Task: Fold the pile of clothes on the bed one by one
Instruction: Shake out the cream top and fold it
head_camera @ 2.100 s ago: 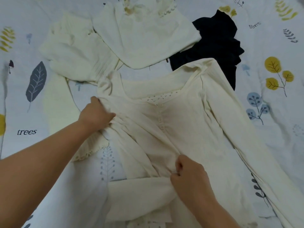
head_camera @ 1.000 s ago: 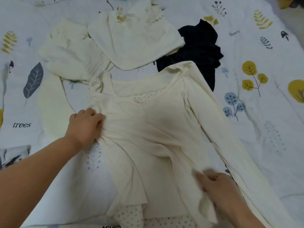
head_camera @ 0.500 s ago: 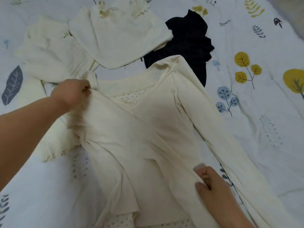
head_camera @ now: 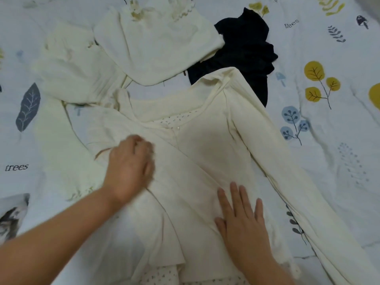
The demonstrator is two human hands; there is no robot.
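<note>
A bedsheet (head_camera: 339,161) fills the whole view, pale white-blue and softly rumpled, with no wall, floor or window showing. It is printed with yellow trees (head_camera: 320,83), blue sprigs (head_camera: 294,122), a grey leaf (head_camera: 28,106), a small mushroom (head_camera: 363,21) and the word "trees" (head_camera: 16,167). The light is even and soft, casting only faint shadows in the creases.

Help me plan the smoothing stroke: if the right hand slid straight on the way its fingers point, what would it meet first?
The right hand lies flat on the cream cardigan, fingers pointing up the bed. It would likely cross the cardigan's chest first, reaching its neckline, then the dark garment beyond.
</note>
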